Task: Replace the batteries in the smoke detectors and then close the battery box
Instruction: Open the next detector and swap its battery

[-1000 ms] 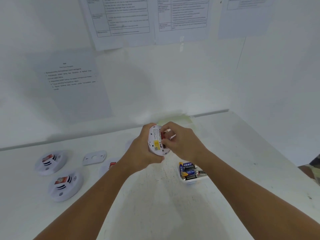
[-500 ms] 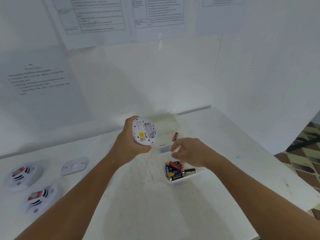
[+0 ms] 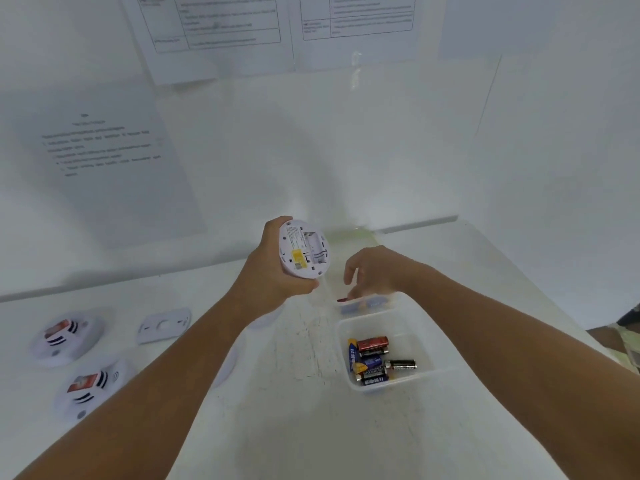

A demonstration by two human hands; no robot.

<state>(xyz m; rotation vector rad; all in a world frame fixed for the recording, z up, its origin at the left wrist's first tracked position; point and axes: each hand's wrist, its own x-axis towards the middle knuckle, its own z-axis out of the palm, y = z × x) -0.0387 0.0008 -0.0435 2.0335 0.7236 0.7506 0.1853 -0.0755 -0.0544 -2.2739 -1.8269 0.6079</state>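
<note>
My left hand (image 3: 270, 275) grips a white smoke detector (image 3: 304, 251) above the table, back side towards me, its battery bay open and empty. My right hand (image 3: 375, 271) hangs fingers-down over a shallow clear container (image 3: 372, 303) behind the battery box. A red battery (image 3: 344, 300) lies at its fingertips, and the thumb is apart from it. The clear battery box (image 3: 427, 344) stands open in front, with several batteries (image 3: 372, 358) inside, red, blue and black.
Two more smoke detectors (image 3: 65, 337) (image 3: 90, 389) lie face up at the left. A white mounting plate (image 3: 162, 325) lies beside them. Walls with taped papers (image 3: 110, 147) close off the back and right. The table's right edge (image 3: 585, 327) is near.
My right hand pulled the red battery out of the detector and carried it right and down to the shallow container. The detector stayed in my left hand, and its bay now shows empty.
</note>
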